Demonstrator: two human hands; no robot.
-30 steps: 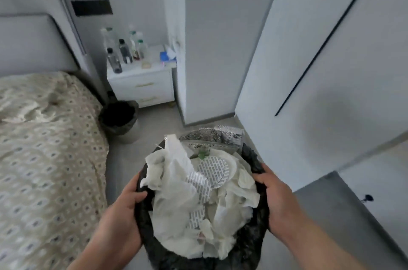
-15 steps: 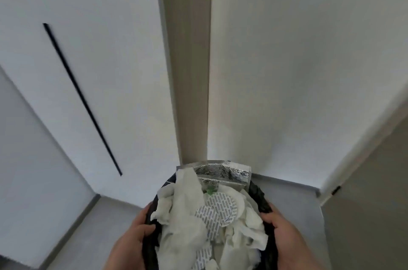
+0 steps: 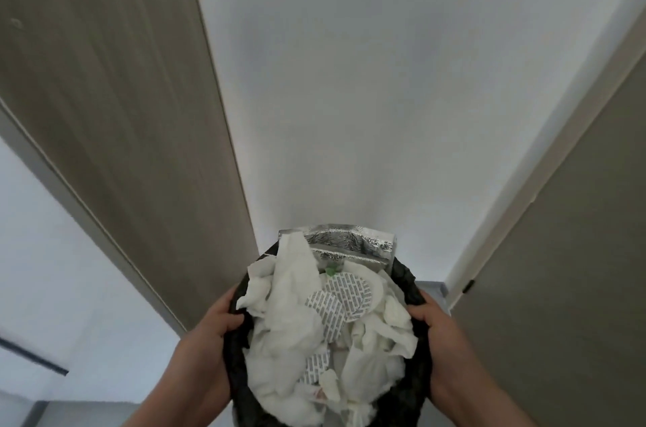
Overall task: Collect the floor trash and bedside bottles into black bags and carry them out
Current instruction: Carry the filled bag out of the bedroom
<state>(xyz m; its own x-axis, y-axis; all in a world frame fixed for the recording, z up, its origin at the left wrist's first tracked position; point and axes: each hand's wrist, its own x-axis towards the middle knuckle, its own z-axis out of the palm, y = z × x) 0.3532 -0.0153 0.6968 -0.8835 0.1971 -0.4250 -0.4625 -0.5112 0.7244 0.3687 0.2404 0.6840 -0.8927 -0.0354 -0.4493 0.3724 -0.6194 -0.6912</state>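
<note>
The black bag (image 3: 417,388) is held up in front of the person, low in the view, gripped by 2 hands. The left hand (image 3: 206,332) is on the bag's left rim, its fingers (image 3: 229,316) curled over the edge and grasping it. The right hand (image 3: 444,332) grasps the bag's right rim in the same way. The bag is heaped with crumpled white tissues (image 3: 290,321), and round printed paper discs (image 3: 346,294) lie on top near its middle. A silver foil pouch (image 3: 349,241) stands out of the bag's far side, with a small green scrap (image 3: 330,271) just below it. Beyond the bag rises a white wall (image 3: 384,77). A wood-grain panel (image 3: 122,112) stands left of the bag and a grey-brown door (image 3: 576,252) right of it.
</note>
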